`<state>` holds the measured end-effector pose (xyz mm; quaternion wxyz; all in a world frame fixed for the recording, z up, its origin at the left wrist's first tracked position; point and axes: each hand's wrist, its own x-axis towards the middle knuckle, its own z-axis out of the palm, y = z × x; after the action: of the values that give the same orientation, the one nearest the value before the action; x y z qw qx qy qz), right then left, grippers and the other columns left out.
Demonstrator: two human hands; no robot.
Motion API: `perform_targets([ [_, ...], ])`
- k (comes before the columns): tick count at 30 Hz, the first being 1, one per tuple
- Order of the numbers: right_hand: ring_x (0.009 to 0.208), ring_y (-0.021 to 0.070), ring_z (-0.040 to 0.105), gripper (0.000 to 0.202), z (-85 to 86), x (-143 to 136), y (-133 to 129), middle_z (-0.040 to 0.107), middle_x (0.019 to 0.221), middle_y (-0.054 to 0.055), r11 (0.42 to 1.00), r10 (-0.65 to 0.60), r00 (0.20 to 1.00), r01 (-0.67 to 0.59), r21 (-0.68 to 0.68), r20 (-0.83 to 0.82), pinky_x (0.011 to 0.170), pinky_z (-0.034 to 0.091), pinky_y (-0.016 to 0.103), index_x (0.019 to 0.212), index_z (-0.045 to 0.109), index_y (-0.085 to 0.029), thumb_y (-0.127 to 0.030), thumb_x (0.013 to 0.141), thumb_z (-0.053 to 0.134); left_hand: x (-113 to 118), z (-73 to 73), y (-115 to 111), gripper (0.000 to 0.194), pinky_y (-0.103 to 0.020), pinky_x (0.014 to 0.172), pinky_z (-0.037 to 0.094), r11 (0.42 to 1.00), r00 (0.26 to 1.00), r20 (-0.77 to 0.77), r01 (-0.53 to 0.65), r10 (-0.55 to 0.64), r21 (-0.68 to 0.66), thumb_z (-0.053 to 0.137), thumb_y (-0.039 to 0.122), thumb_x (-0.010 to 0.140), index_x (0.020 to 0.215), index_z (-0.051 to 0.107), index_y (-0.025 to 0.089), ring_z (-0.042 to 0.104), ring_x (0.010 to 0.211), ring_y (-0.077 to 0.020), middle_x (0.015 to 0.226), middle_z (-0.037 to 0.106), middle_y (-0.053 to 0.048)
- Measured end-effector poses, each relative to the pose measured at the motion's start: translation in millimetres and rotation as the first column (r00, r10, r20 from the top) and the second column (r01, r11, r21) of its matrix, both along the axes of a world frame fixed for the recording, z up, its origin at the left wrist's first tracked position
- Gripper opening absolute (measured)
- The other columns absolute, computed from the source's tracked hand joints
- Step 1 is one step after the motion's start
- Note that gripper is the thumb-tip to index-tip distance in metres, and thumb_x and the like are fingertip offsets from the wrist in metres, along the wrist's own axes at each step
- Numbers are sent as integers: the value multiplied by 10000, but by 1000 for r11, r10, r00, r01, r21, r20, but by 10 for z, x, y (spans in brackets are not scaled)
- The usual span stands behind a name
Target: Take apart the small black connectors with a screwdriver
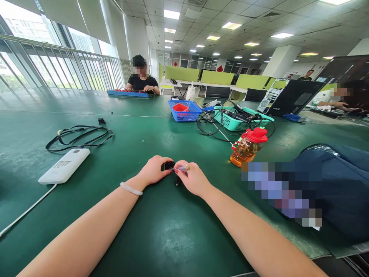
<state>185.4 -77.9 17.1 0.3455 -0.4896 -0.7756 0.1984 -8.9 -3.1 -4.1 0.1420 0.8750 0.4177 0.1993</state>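
On the green tabletop (173,238), my left hand (153,170) is closed round a small black part (166,166), most of it hidden by the fingers. My right hand (195,179) pinches a slim screwdriver-like tool (182,168) with a translucent purple handle and a gold-coloured end. Its thin tip points left and meets or nearly meets the black part. Just under my right fingers lies another small black piece (179,182) with pale prongs along its near edge. Whether the two black pieces are joined, I cannot tell.
Left are a white power bank (65,165) and a looped black cable (80,139). A red-lidded bottle (248,146), a blue basket (185,115), a teal basket (230,122) of cables and dark fabric (340,188) lie right. A person (144,82) sits opposite.
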Motion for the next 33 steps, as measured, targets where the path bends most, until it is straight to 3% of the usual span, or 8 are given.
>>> perform_targets([
  [4,574,145,541,164,-8,3,16,620,671,-37,994,-59,996,52,-95,-72,596,408,277,921,593,-252,-326,958,451,6,33,-16,405,-448,1000,466,1000,1000,4,-2,2,-11,623,400,813,1194,645,264,607,1092,-279,1161,709,-44],
  [7,706,161,591,103,2,-26,-19,672,778,-9,995,-3,999,-1,103,39,752,436,329,896,617,-244,-272,930,524,15,47,-28,397,-450,999,464,1000,1000,5,-7,7,-9,617,389,809,1181,654,257,606,1094,-281,1164,710,-46],
  [10,905,189,611,53,24,-53,-74,698,990,38,941,48,991,-88,327,127,882,412,375,911,627,-227,-213,893,579,27,59,-42,391,-450,991,468,1000,1000,3,-21,21,-7,605,363,805,1177,657,253,605,1096,-282,1163,710,-47],
  [15,943,202,608,118,9,-24,-68,706,994,39,895,8,993,-59,442,117,987,379,424,1002,607,-233,-196,911,543,28,76,-57,396,-445,1002,461,999,999,-1,-34,34,-18,608,376,812,1178,656,233,598,1109,-282,1169,708,-58],
  [21,986,213,629,304,-73,14,30,721,979,27,937,-95,995,90,338,0,1076,324,499,1198,507,-258,-166,908,526,13,78,-51,397,-446,975,480,1000,1000,6,-17,17,9,626,391,809,1173,661,235,612,1073,-283,1123,719,-69],
  [25,1014,216,637,451,-80,7,29,721,972,28,949,-130,988,150,276,-88,1053,359,508,1309,389,-259,-171,887,519,19,84,-57,403,-451,987,475,1000,1000,-1,-5,5,18,643,372,802,1182,659,236,615,1067,-277,1124,719,-65],
  [33,1026,208,627,385,-32,3,2,710,999,34,970,-88,994,102,220,-70,1069,334,516,1286,401,-243,-193,911,476,19,98,-71,381,-437,991,479,998,1000,25,14,-15,62,598,407,843,1175,667,232,625,1077,-264,1127,722,-64],
])
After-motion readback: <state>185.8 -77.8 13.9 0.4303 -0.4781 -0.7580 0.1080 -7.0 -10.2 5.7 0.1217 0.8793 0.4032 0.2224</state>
